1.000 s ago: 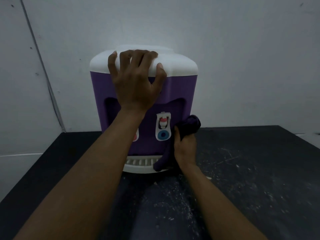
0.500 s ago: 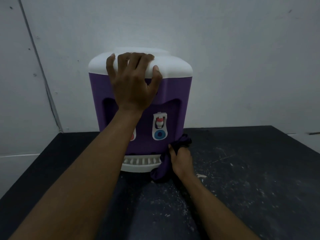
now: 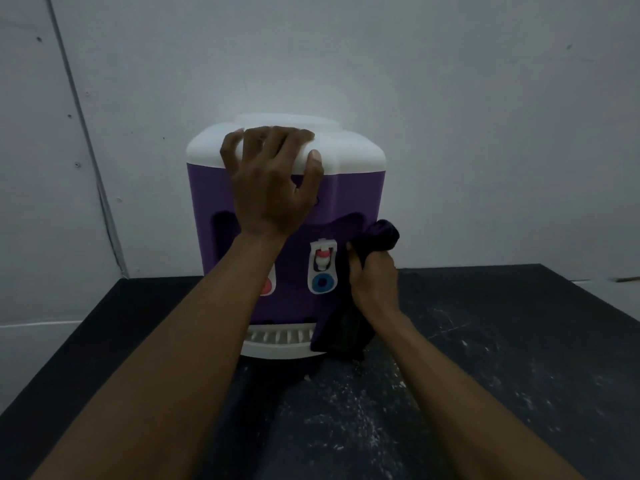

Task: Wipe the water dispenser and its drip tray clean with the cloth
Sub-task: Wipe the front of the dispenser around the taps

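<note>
Cloth [image 3: 375, 237] gripped in right hand [image 3: 374, 282], against dispenser [image 3: 353, 199] front.

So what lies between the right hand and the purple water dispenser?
Head view: the dark bunched cloth, gripped by the right hand, lies against the purple-and-white plastic water dispenser; its tail hangs over the white slotted drip tray.

No lettering, brand, number or label legible anywhere on the water dispenser [image 3: 356, 199]. Only wordless colour marks on its two white tap plates [image 3: 321, 252]: a blue ring [image 3: 322, 282] low on the right one, a red patch [image 3: 266, 286] low on the left one, half hidden behind the left forearm [image 3: 207, 323].
</note>
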